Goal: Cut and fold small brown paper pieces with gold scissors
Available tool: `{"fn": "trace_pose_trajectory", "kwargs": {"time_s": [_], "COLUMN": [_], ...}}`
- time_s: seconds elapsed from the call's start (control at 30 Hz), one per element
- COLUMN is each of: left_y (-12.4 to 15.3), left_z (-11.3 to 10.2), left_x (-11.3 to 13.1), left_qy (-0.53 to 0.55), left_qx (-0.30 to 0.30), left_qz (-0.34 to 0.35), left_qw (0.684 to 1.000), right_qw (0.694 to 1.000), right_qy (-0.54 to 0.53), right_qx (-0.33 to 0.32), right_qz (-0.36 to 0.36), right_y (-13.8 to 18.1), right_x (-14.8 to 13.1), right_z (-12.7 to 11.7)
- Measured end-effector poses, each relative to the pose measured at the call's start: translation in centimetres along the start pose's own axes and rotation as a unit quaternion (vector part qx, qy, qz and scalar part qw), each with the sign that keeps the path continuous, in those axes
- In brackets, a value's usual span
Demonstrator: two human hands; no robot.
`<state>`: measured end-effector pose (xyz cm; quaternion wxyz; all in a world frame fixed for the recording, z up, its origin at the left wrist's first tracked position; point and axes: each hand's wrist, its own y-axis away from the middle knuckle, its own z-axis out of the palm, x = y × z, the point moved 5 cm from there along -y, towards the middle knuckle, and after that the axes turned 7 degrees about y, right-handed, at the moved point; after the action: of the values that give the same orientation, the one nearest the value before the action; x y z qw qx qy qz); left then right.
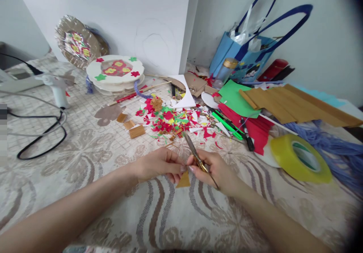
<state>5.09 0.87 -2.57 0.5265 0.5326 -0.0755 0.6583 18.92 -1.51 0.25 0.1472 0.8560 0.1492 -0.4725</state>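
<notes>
My left hand [159, 165] is closed in a pinch on a small tan triangle of paper [183, 180], held just above the patterned tablecloth [85, 158]. My right hand [217, 169] grips a pair of small gold scissors [194, 152], whose blades point up and away from me, right beside the left fingertips. Both hands meet near the middle of the view. A heap of red, green, yellow and white paper scraps [172, 120] lies just beyond them.
A yellow tape roll [300, 158] sits at the right, by blue yarn [334, 147], brown corrugated sheets [297, 103], green and red paper and markers [246, 134]. A blue bag [244, 56] stands at the back. Decorated plates [115, 71], a glue gun [56, 86] and cables [42, 139] lie left.
</notes>
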Motion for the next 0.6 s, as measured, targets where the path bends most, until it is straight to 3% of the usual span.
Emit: {"fn": "trace_pose_trajectory", "kwargs": {"time_s": [0.37, 0.6], "left_y": [-0.10, -0.27], "left_z": [-0.17, -0.21], "left_x": [-0.27, -0.40], "left_qy": [-0.022, -0.025], "left_qx": [-0.008, -0.012], "left_qz": [-0.010, -0.010], "left_qw": [1.000, 1.000], "right_qw": [0.988, 0.984], "right_qy": [0.135, 0.158], "right_qx": [0.024, 0.021], "right_qz": [-0.069, -0.074], "right_y": [0.17, 0.10], "right_x": [-0.17, -0.39], "right_z": [-0.18, -0.07]}}
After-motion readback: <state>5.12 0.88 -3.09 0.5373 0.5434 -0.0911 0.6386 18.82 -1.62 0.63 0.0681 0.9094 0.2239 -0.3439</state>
